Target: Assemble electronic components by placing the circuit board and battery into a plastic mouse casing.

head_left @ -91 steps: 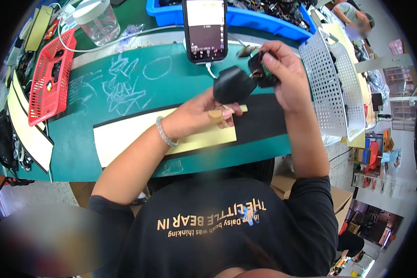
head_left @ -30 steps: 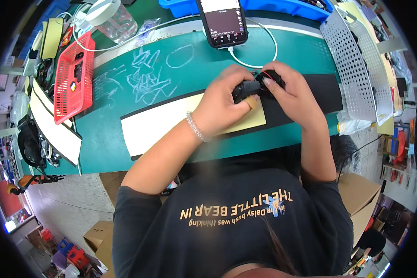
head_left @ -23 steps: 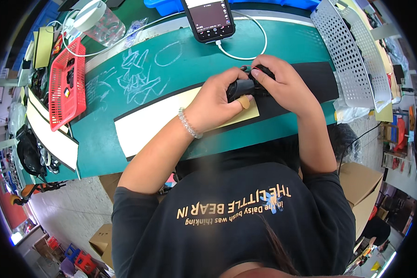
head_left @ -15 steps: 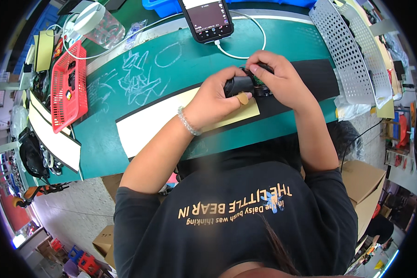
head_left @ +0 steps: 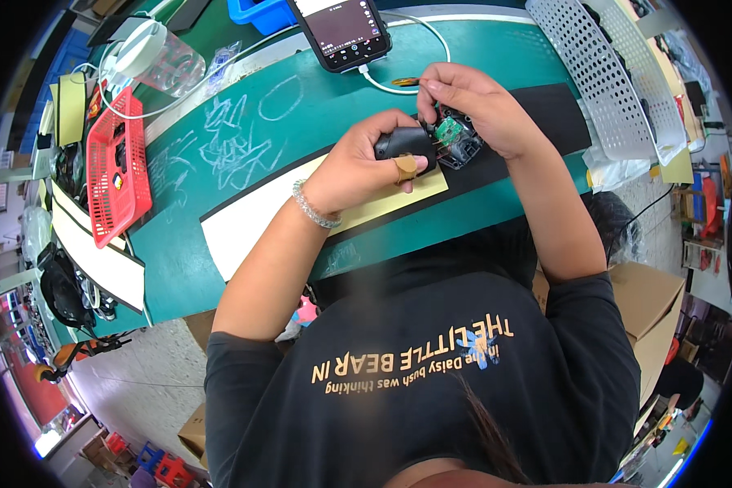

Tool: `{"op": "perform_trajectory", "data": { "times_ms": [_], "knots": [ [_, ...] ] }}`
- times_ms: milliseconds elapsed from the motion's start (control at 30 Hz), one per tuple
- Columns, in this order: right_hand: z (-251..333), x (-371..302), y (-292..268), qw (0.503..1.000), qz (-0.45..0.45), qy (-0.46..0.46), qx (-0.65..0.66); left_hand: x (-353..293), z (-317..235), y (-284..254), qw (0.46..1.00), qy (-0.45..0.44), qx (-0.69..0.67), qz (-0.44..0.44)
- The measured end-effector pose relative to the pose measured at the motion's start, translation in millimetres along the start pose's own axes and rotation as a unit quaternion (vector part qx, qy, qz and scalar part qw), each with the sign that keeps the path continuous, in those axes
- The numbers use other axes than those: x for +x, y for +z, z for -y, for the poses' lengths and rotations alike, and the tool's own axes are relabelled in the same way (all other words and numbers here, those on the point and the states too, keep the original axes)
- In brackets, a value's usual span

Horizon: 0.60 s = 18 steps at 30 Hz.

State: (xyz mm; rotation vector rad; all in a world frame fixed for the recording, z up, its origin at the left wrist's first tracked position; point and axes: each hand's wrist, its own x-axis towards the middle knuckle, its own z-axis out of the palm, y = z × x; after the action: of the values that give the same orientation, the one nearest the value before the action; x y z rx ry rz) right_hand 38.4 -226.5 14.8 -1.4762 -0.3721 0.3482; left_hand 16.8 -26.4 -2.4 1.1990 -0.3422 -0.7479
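A green tabletop [head_left: 179, 272] spans the frame from left to right. Across its middle runs a long black strip [head_left: 545, 130], a pale sheet [head_left: 256, 228] lying over its left part. A white perforated basket [head_left: 581, 73] stands at upper right, a smaller red basket [head_left: 132, 203] at left. At the centre, the left hand [head_left: 362, 159] is wrapped around a black casing; the right hand [head_left: 472, 102] is bent, its exact grip unclear. The black casing [head_left: 398, 146] sits just left of a board unit [head_left: 464, 150]. A slim yellowish piece [head_left: 403, 81] shows by the right fingertips.
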Motion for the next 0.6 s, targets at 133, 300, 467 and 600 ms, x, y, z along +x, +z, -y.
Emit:
{"op": "perform_trajectory", "data": {
  "times_ms": [133, 300, 467, 600],
  "knots": [
    [-4, 5, -11, 0.99, 0.114, 0.05, -0.066, 0, 1, 1, 0.998, -0.018, 0.032, 0.043],
    [-2, 13, -17, 0.971, 0.195, 0.048, -0.127, -1, -3, 3, 0.998, -0.036, 0.001, 0.05],
    [-2, 24, -21, 0.946, 0.3, 0.068, -0.104, -1, -2, 4, 0.996, -0.048, -0.002, 0.071],
    [0, 21, -13, 0.955, 0.267, 0.066, -0.111, 0, -3, 2, 0.996, -0.066, -0.046, 0.036]
  ]
}}
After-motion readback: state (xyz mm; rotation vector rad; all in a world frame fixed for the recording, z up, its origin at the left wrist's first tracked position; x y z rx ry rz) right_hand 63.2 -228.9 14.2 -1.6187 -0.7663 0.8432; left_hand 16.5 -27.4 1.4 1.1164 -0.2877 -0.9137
